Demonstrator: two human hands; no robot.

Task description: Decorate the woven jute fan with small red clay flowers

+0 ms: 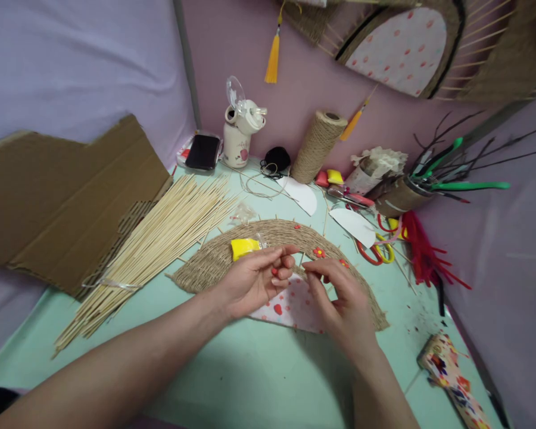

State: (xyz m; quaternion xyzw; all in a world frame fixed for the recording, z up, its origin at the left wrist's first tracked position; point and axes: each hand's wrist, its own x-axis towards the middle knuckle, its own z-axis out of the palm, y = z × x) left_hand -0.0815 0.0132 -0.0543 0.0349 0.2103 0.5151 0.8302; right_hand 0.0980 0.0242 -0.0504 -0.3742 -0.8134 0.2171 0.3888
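Observation:
My left hand (259, 280) is turned palm up, its fingers curled around a small red lump of modelling clay (274, 271). Just beside it, the thumb and forefinger of my right hand (335, 292) pinch together; whatever is between them is too small to make out. Beneath both hands lies a fan-shaped panel woven from twine over sticks (205, 262). Red flowers with yellow centres, one a clay flower (318, 253), sit on its weave. A white fabric piece with red spots (290, 307) fills its lower middle. A yellow clay packet (243, 248) rests on the weave by my left hand.
To the left lie a bundle of thin sticks (161, 238) and cardboard (71, 190). Along the back stand a white bottle (237, 140), a twine cone (318, 146) and a tool holder (402, 195). Scissors (385, 250), red pipe cleaners (422, 250) and a glue gun (446, 363) are at right.

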